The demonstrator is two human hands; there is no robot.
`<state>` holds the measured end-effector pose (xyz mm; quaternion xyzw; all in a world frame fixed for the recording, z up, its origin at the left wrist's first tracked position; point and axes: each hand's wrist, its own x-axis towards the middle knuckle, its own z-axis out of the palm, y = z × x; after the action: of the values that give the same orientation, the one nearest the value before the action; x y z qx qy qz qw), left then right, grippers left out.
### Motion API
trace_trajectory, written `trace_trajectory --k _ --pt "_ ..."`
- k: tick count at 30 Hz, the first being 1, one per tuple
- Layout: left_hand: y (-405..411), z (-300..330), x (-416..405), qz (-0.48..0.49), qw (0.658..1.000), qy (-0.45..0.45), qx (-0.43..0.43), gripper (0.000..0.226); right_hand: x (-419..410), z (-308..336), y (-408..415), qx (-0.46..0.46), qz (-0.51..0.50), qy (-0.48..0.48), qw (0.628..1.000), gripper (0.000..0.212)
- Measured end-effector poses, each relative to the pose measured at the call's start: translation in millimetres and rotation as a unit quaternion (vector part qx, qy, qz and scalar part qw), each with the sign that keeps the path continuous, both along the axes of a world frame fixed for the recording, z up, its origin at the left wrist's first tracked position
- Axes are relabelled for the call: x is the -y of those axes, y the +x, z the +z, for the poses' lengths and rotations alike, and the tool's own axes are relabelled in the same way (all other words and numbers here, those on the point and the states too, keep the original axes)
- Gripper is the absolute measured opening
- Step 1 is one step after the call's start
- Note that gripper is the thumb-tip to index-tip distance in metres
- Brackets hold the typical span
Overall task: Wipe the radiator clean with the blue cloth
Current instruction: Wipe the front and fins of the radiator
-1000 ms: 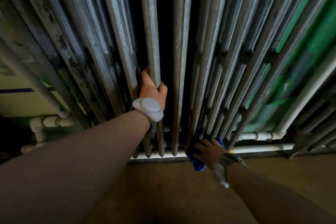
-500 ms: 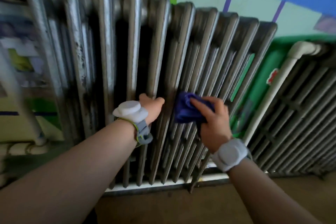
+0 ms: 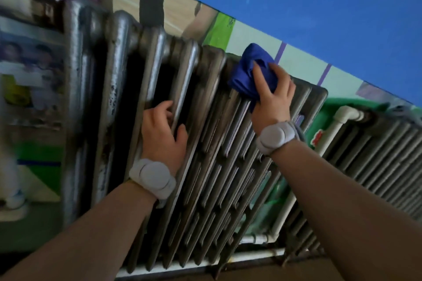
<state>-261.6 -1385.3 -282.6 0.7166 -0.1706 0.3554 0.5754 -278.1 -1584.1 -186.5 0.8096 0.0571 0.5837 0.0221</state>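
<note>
A grey cast-iron radiator [image 3: 205, 143] with many upright ribs fills the middle of the head view. My right hand [image 3: 271, 96] grips a bunched blue cloth [image 3: 249, 70] and presses it against the top of the ribs towards the radiator's right end. My left hand [image 3: 162, 130] holds one rib at mid height, fingers curled round it and thumb on the front. Both wrists carry a white band.
A second grey radiator [image 3: 376, 162] stands to the right, with a white pipe [image 3: 328, 134] running down between the two. White pipes [image 3: 251, 255] run along the floor under the radiators. A painted wall [image 3: 319, 7] in blue and green lies behind.
My right hand has carried the blue cloth from the foot of the radiator up to its top. My left hand keeps hold of a rib. The view has tilted upward.
</note>
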Motion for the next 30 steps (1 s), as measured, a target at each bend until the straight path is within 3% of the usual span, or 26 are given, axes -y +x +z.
trace_trajectory --k 3,7,11,14,16,19,21,27,30 --pt "8.9 -5.5 -1.7 -0.007 1.0 0.019 0.001 0.061 8.8 -31.3 -0.4 0.002 0.0 -0.023 1.0 0.077" --pt "13.3 -11.3 2.1 -0.101 0.994 0.038 -0.009 0.077 25.6 -87.3 -15.3 -0.065 0.011 -0.1 0.993 0.08" --pt "22.8 -16.1 -0.3 -0.164 0.98 0.006 -0.113 0.075 34.8 -113.6 -32.6 -0.146 0.024 -0.17 0.974 0.081" --pt "29.2 -20.8 -0.4 -0.187 0.971 0.011 -0.151 0.064 32.3 -89.6 -46.9 -0.143 0.07 -0.191 0.968 0.054" --pt "32.6 -20.8 -1.6 -0.172 0.975 0.027 -0.138 0.061 23.3 -52.7 -49.3 -0.1 0.077 -0.152 0.98 0.043" --pt "34.9 -20.7 -3.9 -0.178 0.976 0.035 -0.12 0.062 6.3 -3.4 -37.0 -0.016 0.05 -0.065 0.997 0.058" --pt "35.0 -21.8 -4.6 -0.18 0.976 0.041 -0.118 0.062 -3.5 2.6 -24.4 -0.013 0.023 -0.039 0.999 0.069" --pt "34.7 -24.3 -5.5 -0.157 0.981 0.05 -0.101 0.061 2.0 -83.2 -7.2 -0.054 -0.001 -0.041 0.998 0.085" --pt "36.2 -25.7 -7.5 -0.149 0.982 0.053 -0.099 0.061 9.4 -118.1 -15.6 -0.089 0.007 -0.103 0.991 0.084"
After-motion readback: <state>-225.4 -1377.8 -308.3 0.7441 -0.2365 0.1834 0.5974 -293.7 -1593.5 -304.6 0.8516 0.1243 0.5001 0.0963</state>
